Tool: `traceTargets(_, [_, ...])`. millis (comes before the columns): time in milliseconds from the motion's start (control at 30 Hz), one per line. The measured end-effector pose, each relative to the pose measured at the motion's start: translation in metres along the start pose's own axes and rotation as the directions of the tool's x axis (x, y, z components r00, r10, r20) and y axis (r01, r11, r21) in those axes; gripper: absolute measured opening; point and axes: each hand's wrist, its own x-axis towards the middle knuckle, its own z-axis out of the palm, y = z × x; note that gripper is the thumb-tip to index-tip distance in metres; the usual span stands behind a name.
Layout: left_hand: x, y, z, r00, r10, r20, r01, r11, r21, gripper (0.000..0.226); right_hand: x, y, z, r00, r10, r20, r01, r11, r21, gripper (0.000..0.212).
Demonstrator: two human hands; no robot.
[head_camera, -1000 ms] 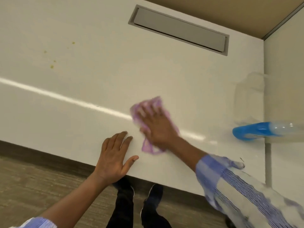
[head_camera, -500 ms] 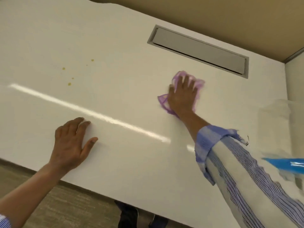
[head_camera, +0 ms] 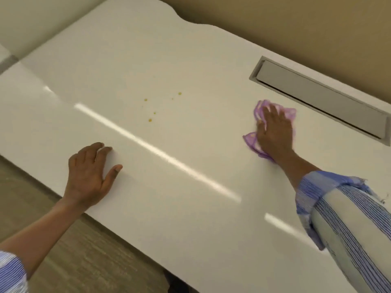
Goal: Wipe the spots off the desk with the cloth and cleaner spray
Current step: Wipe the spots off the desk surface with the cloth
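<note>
A: White glossy tabletop [head_camera: 190, 197] against a tan wall, grey cable hatch [head_camera: 321, 100] set in at the far right, carpet below the near edge.

B: And the spots [head_camera: 150, 120]?

A: Small yellow-brown flecks, scattered mid-tabletop, unwiped. Well apart from both hands, roughly between them and a little farther back.

B: Cloth [head_camera: 251, 142]?

A: Purple, bunched, pinned flat under the right hand [head_camera: 275, 132], just beside the hatch. Fingers spread and pressing down, not clenched. Blurred, so probably mid-stroke.

B: Left hand [head_camera: 88, 176]?

A: Empty, lying loose and palm-down near the front edge, seemingly bracing. Spray not in view.

B: Best way to finish?

A: Slide the cloth left across to the flecks, flat and under firm, even pressure. Short overlapping passes over each one. Probably worth wetting them first if dried on. Avoid dragging residue into clean areas.
</note>
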Motion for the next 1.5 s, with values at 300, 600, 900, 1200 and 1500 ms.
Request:
traceTargets(300, [-0.003,-0.026,0.005,0.983,-0.184,-0.026,0.182,0.981,-0.059,0.063,-0.038,-0.256,0.029,0.932,-0.363,0.027,0.354,0.922,0.157,0.065])
traceTargets(600, [-0.002,-0.027,0.005,0.98,-0.198,0.012,0.198,0.979,-0.04,0.067,0.013,-0.119,0.01,0.867,-0.486,0.108,0.479,0.874,0.082,0.06])
traceTargets(900, [-0.004,-0.029,0.009,0.983,-0.183,-0.001,0.183,0.983,0.02,0.07,0.157,-0.28,0.014,0.988,-0.153,0.011,0.153,0.988,-0.019,0.061])
traceTargets(1200, [-0.002,-0.029,0.009,0.984,-0.18,0.003,0.18,0.984,0.009,0.07,-0.009,-0.31,0.034,0.301,-0.945,0.126,0.941,0.316,0.119,0.059])
traceTargets(1500, [-0.001,-0.028,0.005,0.983,-0.181,0.015,0.181,0.984,0.006,0.073,0.143,-0.226,0.006,0.98,-0.199,-0.009,0.199,0.98,0.009,0.061])
